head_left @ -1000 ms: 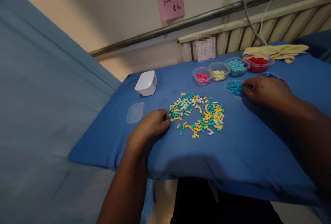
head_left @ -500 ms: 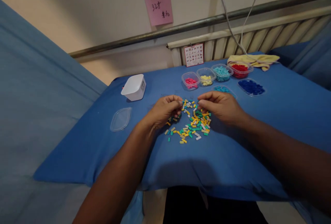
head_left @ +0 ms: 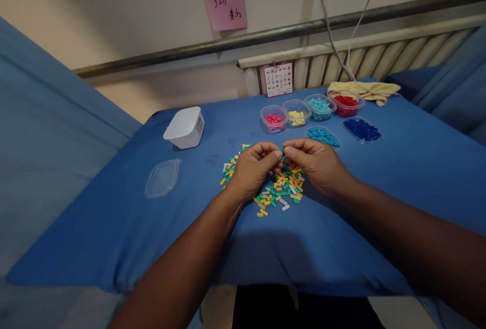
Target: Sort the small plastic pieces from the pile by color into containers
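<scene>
My left hand (head_left: 258, 167) and my right hand (head_left: 318, 163) meet above a loose pile of small building blocks (head_left: 283, 179) in yellow, green, white and blue. Between the two sets of pinched fingertips shows a small blue building block (head_left: 281, 150). Both hands are closed on it; whether it is one piece or two joined cannot be made out. Part of the pile lies hidden behind my left hand and fingers. Just beyond my right hand, a shallow clear tray (head_left: 339, 146) holds sky-blue blocks.
Clear tubs of pink (head_left: 274, 130), pale yellow (head_left: 297, 125), light blue (head_left: 321, 118) and red blocks (head_left: 348, 114) line the back. Dark blue blocks (head_left: 361, 130) lie right of them. A white bin (head_left: 184, 137) and a clear lid (head_left: 163, 179) are at left; a yellow cloth (head_left: 364, 89) lies behind.
My hands, apart before, have come together at the fingertips. My left hand moved right over the pile, uncovering blocks on its left side. The view has shifted slightly.
</scene>
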{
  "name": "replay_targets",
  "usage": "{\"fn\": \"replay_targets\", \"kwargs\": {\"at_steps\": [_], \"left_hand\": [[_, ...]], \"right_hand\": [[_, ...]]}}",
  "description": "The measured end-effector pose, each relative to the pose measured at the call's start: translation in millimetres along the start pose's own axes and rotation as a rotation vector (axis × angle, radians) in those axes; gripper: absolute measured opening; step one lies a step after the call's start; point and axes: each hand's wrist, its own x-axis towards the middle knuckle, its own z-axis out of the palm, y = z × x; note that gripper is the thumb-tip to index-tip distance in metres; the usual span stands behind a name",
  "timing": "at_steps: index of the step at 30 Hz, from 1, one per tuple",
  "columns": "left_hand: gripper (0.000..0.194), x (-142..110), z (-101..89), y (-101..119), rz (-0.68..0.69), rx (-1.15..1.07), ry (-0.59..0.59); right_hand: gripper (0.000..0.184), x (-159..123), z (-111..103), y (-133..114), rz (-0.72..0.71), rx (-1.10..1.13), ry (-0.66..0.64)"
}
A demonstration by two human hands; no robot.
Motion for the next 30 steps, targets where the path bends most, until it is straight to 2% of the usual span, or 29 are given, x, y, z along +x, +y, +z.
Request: {"fn": "replay_targets", "kwargs": {"at_steps": [4, 11, 15, 19, 25, 30], "left_hand": [[0.038, -2, -2.4, -1, 0.051, 0.048, 0.047], [0.039, -5, -5.3, 1, 0.044, 0.049, 0.034], [0.037, -7, -6.9, 1, 0.066, 0.063, 0.030], [0.037, -8, -6.4, -1, 0.071, 0.087, 0.044], [0.030, -6, -2.6, -5, 0.116, 0.114, 0.078], [0.036, -5, -2.4, -4, 0.037, -0.040, 0.095]], "right_hand": [[0.035, -1, -2, 0, 0.023, -0.036, -0.023], [0.039, -2, -2, -1, 0.172, 0.135, -0.126], [0.040, -2, -4, -2, 0.220, 0.144, -0.159], [0.039, -3, -5, -3, 0.177, 0.031, -0.162], [0.029, -5, -4, -10, -0.018, -0.215, -0.108], [0.029, -3, -6, -12, -0.027, -0.230, -0.094]]}}
